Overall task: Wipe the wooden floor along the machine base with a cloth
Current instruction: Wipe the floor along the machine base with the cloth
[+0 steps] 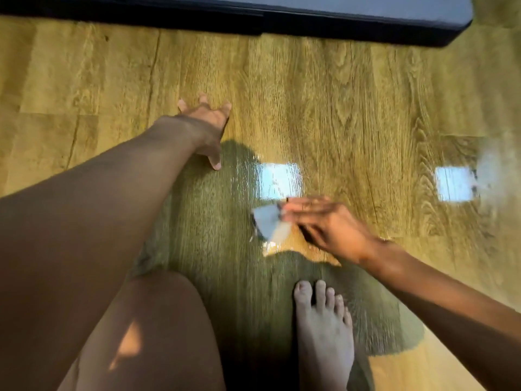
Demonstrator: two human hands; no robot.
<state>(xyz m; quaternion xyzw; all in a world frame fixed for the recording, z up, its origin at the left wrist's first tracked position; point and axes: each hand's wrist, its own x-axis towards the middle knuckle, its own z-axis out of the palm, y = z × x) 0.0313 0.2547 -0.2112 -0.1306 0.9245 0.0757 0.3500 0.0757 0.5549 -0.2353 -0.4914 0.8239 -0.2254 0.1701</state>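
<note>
A small white folded cloth is pinched in the fingers of my right hand, close over the wooden floor at centre; both are blurred with motion. My left hand is spread flat with its fingers splayed on the floor, further left and nearer the machine. The dark machine base runs along the top edge of the view, well beyond both hands.
A bare foot stands on the floor just below my right hand, and a bare knee fills the lower left. Two bright square light reflections lie on the glossy boards. The base's rounded corner ends at the upper right.
</note>
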